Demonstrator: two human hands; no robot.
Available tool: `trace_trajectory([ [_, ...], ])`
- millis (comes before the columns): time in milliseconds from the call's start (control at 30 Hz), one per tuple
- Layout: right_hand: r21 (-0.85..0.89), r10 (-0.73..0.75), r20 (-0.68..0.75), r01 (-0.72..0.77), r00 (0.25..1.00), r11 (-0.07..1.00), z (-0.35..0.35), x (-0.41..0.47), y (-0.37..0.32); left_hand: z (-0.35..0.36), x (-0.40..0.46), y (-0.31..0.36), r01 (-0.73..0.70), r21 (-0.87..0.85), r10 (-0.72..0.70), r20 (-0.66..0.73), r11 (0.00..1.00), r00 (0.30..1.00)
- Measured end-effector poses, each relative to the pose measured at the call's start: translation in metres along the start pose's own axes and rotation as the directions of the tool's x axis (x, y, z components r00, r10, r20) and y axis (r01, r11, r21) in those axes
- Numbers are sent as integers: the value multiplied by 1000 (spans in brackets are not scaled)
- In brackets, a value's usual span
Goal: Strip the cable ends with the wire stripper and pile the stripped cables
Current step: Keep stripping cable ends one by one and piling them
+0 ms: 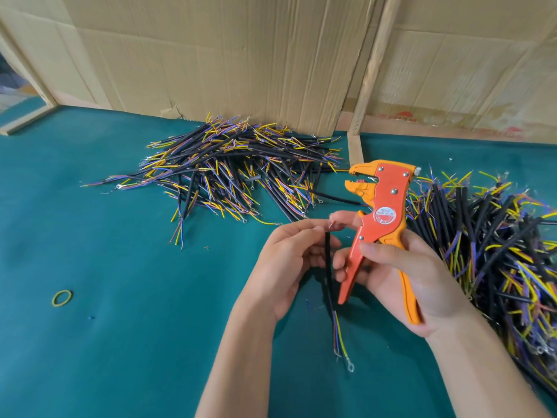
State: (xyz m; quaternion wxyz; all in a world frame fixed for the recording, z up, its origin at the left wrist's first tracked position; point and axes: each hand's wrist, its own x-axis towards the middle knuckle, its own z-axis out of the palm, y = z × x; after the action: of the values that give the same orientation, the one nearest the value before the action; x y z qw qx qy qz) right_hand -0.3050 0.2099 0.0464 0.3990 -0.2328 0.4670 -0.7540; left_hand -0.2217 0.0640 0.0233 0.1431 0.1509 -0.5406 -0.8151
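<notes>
My right hand (401, 282) grips the handles of an orange and red wire stripper (381, 218), held upright with its jaws pointing left and nothing between them. My left hand (289, 260) pinches a black cable (328, 276) near its top end, where thin coloured wires stick out beside my right fingertips. The cable hangs down to loose blue and yellow wires with a ring terminal (349, 365) on the mat. One heap of cables (235, 170) lies at the back centre, another heap (494, 251) along the right.
The work surface is a teal mat (120, 267). Cardboard sheets (226, 55) stand as a wall along the back, with a wooden post (370, 70) right of centre. A yellow-green rubber band (61, 298) lies at the left. Small wire scraps dot the mat.
</notes>
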Motion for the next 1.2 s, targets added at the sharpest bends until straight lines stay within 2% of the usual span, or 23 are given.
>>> trace_trajectory([
  [367, 3, 4, 19, -4, 1000, 1000, 1, -1, -2, 4, -4, 6, -9, -154, -3, -77, 988, 997],
  [533, 27, 12, 5, -12, 1000, 1000, 2, 0, 0, 3, -4, 6, -9, -144, -1, -72, 990, 997],
  [600, 24, 12, 3, -12, 1000, 1000, 2, 0, 0, 2, -4, 4, -67, -72, 60, -98, 995, 993],
  [733, 22, 25, -3, -25, 1000, 999, 0, -1, 0, 1, -1, 0, -220, 181, 255, -196, 958, 947],
  [900, 7, 148, -63, -148, 987, 989, -3, -2, -2, -3, 0, -1, -306, 375, 408, -230, 875, 884],
  [1067, -32, 352, -21, -353, 936, 935, -4, -7, -6, -2, 0, -2, -327, 475, 465, -208, 817, 860],
  [1200, -56, 382, 26, -381, 924, 923, -2, -9, -7, -3, 0, -3, -307, 552, 475, -189, 775, 859],
])
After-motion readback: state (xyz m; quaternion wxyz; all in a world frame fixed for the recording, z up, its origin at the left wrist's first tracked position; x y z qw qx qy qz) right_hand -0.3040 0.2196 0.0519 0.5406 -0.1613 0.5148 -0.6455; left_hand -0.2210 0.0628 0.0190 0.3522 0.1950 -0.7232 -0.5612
